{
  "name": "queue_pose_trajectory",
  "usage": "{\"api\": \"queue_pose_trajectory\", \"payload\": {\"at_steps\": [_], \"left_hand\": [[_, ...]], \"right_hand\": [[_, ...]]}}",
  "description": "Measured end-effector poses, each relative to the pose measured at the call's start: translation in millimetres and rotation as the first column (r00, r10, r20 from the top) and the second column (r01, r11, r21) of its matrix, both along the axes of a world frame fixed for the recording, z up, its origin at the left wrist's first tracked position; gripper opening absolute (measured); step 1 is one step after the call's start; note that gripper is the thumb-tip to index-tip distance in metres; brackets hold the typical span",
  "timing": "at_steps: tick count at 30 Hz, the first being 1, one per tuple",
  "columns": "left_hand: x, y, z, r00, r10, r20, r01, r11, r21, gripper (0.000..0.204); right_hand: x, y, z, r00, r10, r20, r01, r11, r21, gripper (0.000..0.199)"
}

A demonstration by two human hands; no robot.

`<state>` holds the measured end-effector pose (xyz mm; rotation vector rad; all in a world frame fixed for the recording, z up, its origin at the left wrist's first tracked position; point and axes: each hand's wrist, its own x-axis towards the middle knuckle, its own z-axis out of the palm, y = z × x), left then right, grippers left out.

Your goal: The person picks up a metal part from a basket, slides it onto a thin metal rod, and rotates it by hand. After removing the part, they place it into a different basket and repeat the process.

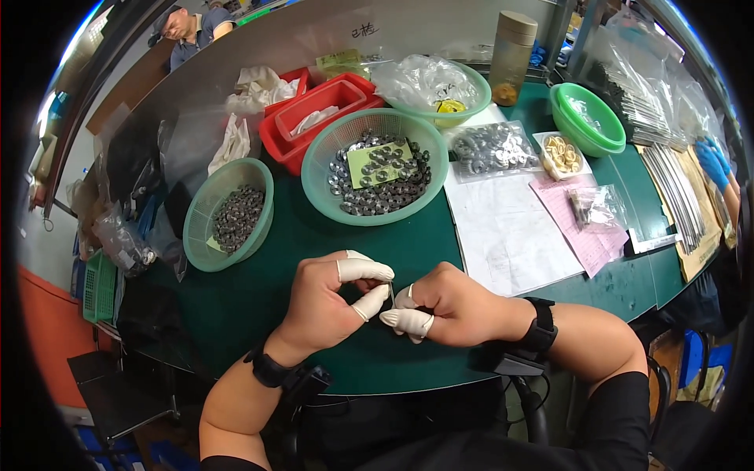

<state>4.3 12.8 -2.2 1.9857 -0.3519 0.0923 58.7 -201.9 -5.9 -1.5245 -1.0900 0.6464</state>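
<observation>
Over the near edge of the green table, my left hand (pixel 323 302) and my right hand (pixel 455 306) meet, both wearing white finger cots. Between the left thumb and fingertips I pinch a small thin metal piece (pixel 392 295), seen nearly edge-on. The right hand's thumb and fingers are closed right beside it, and what lies in their tips is hidden. Just beyond my hands stands a large pale green basket (pixel 310 169) of small round metal parts (pixel 385 198), with a yellow slip among them. A smaller green basket (pixel 267 216) to the left holds similar dark parts (pixel 239 216).
Red trays (pixel 276 129) stand behind the baskets. To the right lie white paper (pixel 510 243), a pink sheet (pixel 569 247), a bag of metal parts (pixel 495 149) and long metal rods (pixel 675 192). A blue-gloved hand (pixel 713 165) shows at far right; another person (pixel 192 31) is at upper left.
</observation>
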Motion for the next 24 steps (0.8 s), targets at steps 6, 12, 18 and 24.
{"api": "queue_pose_trajectory", "payload": {"at_steps": [6,12,18,24], "left_hand": [[0.2,-3.6,-0.9,1.0,0.003,-0.002,-0.003,1.0,0.001,0.021],[-1.5,0.5,-3.9,0.999,-0.032,-0.03,0.03,0.998,-0.052,0.02],[0.1,-3.5,-1.8,0.979,-0.036,-0.202,-0.002,0.983,-0.184,0.017],[0.9,0.6,-5.1,0.958,0.049,-0.284,-0.128,0.956,-0.266,0.013]], "right_hand": [[0.4,0.5,0.3,1.0,-0.022,-0.011,0.022,1.0,0.015,0.031],[-1.1,0.7,1.1,0.998,-0.004,-0.06,0.004,1.0,0.005,0.033],[-1.1,1.0,-4.4,0.999,-0.002,-0.038,0.005,0.998,0.068,0.036],[-2.2,5.8,-6.4,0.997,-0.037,-0.072,0.046,0.992,0.115,0.038]]}}
